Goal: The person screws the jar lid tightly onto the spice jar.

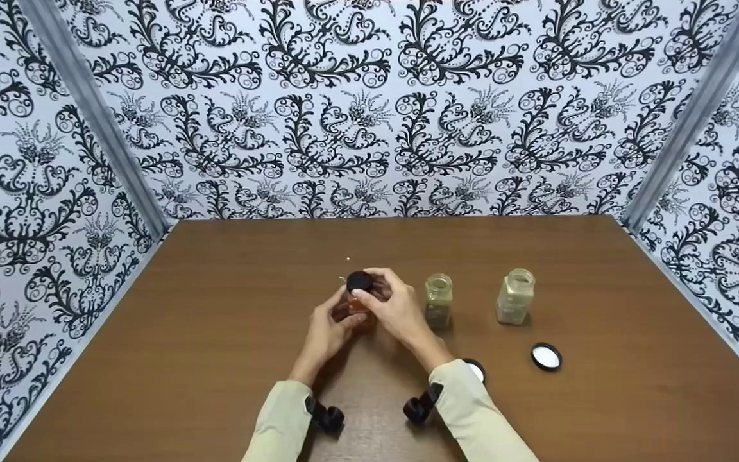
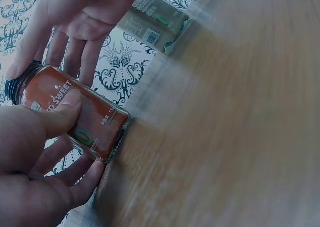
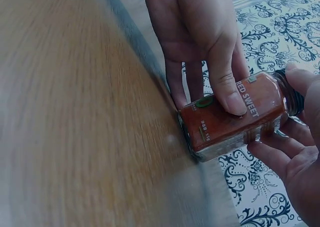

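A square glass spice jar (image 2: 92, 122) of red powder, its label reading "RED SWEET", stands on the wooden table in front of the person. My left hand (image 1: 330, 327) grips the jar's body, thumb across the label and fingers round the far side. At the top, my right hand (image 1: 400, 308) holds the ribbed black lid (image 1: 360, 281) between thumb and fingers. The lid sits on the jar's neck in both wrist views. The jar's base is right at the table surface (image 3: 90, 117).
To the right stand two lidless glass jars of greenish-tan powder, one nearer (image 1: 438, 305) and one farther (image 1: 515, 298). A black lid with white lining (image 1: 546, 357) lies before them; another lid (image 1: 475, 369) is partly hidden by the right sleeve. Patterned walls (image 1: 344, 128) border the table.
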Tool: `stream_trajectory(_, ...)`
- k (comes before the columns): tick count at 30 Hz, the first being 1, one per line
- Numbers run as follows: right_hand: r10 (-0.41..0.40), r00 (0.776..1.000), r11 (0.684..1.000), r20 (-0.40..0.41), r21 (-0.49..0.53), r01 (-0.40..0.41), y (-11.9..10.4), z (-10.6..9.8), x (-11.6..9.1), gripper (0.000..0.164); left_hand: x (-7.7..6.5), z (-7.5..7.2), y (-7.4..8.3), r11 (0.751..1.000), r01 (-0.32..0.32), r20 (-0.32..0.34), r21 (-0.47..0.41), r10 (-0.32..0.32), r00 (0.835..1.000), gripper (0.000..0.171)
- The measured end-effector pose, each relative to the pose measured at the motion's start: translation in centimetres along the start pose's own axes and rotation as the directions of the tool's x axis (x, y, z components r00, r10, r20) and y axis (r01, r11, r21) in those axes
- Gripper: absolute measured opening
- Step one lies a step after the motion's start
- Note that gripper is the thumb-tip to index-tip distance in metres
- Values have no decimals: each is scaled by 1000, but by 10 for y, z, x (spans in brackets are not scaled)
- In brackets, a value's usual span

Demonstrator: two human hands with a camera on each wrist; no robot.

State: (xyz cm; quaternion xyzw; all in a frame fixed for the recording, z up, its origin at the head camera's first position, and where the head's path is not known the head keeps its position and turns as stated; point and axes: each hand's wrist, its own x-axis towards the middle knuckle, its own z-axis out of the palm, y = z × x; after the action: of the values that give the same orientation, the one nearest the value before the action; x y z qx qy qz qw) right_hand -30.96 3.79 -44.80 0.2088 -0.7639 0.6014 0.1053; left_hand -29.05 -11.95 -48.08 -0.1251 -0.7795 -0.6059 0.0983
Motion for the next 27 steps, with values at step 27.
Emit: stream_trajectory(27, 6, 1000, 1000, -17, 12, -5, -3, 6, 1, 37, 1, 0, -2, 999, -41, -3, -11, 41, 999, 65)
